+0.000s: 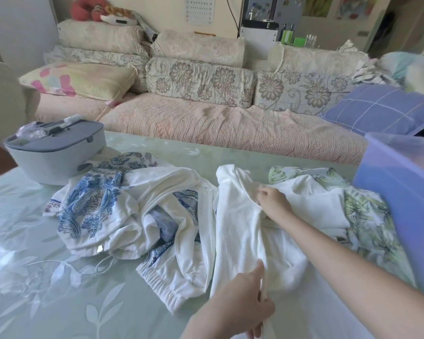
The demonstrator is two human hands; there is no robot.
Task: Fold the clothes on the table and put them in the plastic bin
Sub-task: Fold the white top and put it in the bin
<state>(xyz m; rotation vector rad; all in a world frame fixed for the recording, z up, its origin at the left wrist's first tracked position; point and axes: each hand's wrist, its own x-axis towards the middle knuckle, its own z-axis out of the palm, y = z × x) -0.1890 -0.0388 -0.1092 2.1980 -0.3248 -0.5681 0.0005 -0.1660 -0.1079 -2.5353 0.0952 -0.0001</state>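
Note:
A white ribbed garment (238, 231) lies lengthwise in the middle of the table. My left hand (242, 302) pinches its near edge between thumb and fingers. Farther back, my right hand (272, 199) grips a fold of the same garment. To the left sits a crumpled white garment with blue print (123, 209). To the right a white garment with green leaf print (357, 211) lies partly under the ribbed one. The purple plastic bin (402, 192) stands at the table's right edge.
A grey-and-white lidded box (56, 152) stands at the back left of the pale green table (47, 277). A thin white cord (103, 265) lies by the blue-print garment. Behind the table is a sofa (206, 123) with several cushions.

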